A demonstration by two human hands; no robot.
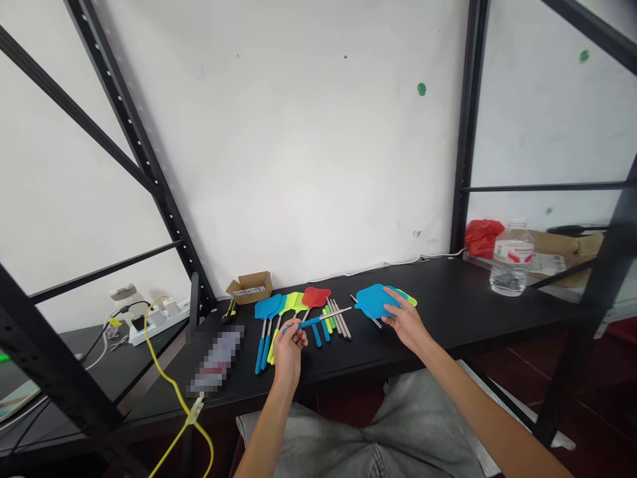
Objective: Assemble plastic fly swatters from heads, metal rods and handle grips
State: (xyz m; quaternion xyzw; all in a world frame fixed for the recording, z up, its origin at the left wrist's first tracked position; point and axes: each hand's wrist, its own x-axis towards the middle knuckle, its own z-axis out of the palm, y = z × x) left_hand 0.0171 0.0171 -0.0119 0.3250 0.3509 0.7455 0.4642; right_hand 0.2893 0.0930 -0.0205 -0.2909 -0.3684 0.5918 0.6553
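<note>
- My left hand (pixel 288 352), nearer the left side of the scene, is closed around a blue handle (pixel 309 322); a thin metal rod (pixel 338 312) sticks out of it, pointing right.
- My right hand (pixel 405 318) is partly curled, fingers and thumb set on the right edge of a blue swatter head (pixel 369 302), with its narrow neck facing left.
- The rod's tip and that neck come close together above the black table (pixel 432 352); I cannot tell whether they touch.
- I judge the step in hand to be bringing rod and head together to make one swatter, the join not yet made.
- The next move seems to call for lining the tip up with the neck, then pushing straight while my right hand steadies the flat head.
- A bend in the thin rod or a slanted push could make it slip past the neck.
- Just beyond the right of the blue head, a yellow-green head (pixel 412 300) peeks out.
- Left of it, between my hands, lie loose metal rods (pixel 342 325) and short green pieces (pixel 328 317).
- Farther left, a row of swatters (pixel 269 306) in blue, yellow-green and red fans out, heads toward the wall, with a small cardboard box (pixel 251 287) behind.
</note>
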